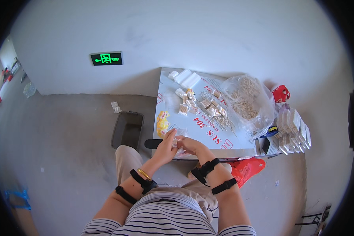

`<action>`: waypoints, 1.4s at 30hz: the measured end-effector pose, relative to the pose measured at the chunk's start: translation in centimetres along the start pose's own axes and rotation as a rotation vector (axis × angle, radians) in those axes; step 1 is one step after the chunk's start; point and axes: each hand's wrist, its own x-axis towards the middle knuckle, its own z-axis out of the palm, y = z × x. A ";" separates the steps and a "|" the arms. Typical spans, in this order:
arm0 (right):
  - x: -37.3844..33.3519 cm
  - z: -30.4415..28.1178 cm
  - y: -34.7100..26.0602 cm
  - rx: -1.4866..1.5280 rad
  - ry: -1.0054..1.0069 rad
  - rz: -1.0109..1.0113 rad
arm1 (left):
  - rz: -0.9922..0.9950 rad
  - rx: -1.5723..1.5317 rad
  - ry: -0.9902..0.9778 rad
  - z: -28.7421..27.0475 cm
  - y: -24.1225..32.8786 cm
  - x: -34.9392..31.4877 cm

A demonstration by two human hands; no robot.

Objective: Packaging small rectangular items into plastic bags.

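At the near edge of the metal-topped table [240, 135], my two hands are close together. My left hand [166, 148] has its fingers closed along one side of a small clear plastic bag [180, 150] with something whitish in it. From the other side, my right hand [189, 145] pinches the bag; its contents are mostly hidden by the fingers. Just beyond my hands lies more clear plastic [181, 131], beside a yellow patterned packet [162, 122]. Farther back are several bundles of cotton swabs [190, 104], with loose cotton swabs [226, 124] to their right.
A large clear bag of loose swabs [246, 98] stands back right. White packs [293, 128] are stacked at the right edge, near a tape measure [270, 131]. White rolls [187, 78] lie at the back. A dark bin [128, 129] and a red bag [247, 171] are on the floor.
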 end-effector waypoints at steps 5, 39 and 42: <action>0.4 -1.7 1.5 0.292 -0.239 -0.082 | 0.129 0.029 0.044 0.3 -0.1 0.1; -14.5 -2.6 -1.6 0.181 0.200 -0.948 | 0.198 -0.644 0.015 -2.1 9.2 -0.6; -13.7 -2.3 -1.0 0.300 0.229 -0.906 | 0.193 -0.660 0.010 -2.0 10.4 -0.5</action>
